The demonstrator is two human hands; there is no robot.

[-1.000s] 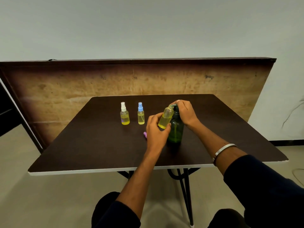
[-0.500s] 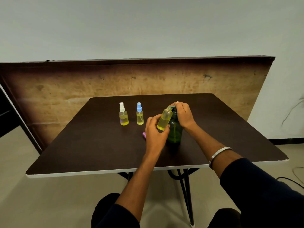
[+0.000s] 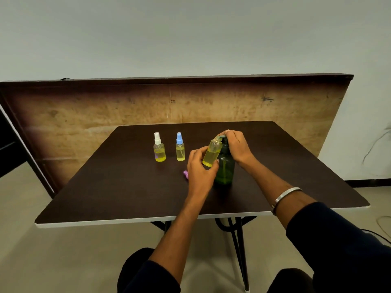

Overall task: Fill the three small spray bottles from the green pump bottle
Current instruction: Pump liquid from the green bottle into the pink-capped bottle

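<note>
The green pump bottle (image 3: 225, 169) stands upright on the dark table (image 3: 118, 187). My right hand (image 3: 238, 146) covers its pump head, fingers curled over the top. My left hand (image 3: 198, 169) grips an uncapped small bottle (image 3: 212, 152) holding yellow liquid, tilted with its mouth under the pump spout. A pink cap (image 3: 185, 174) lies on the table just left of my left hand. Two other small spray bottles stand farther left with yellow liquid inside: one with a white cap (image 3: 159, 148) and one with a blue cap (image 3: 180, 147).
A wooden board (image 3: 84, 115) leans upright behind the table against a pale wall. The table's white front edge (image 3: 148, 220) runs near my knees. Black metal legs (image 3: 239, 240) show under it.
Both hands and the bottles keep the same pose. The view has shifted slightly.
</note>
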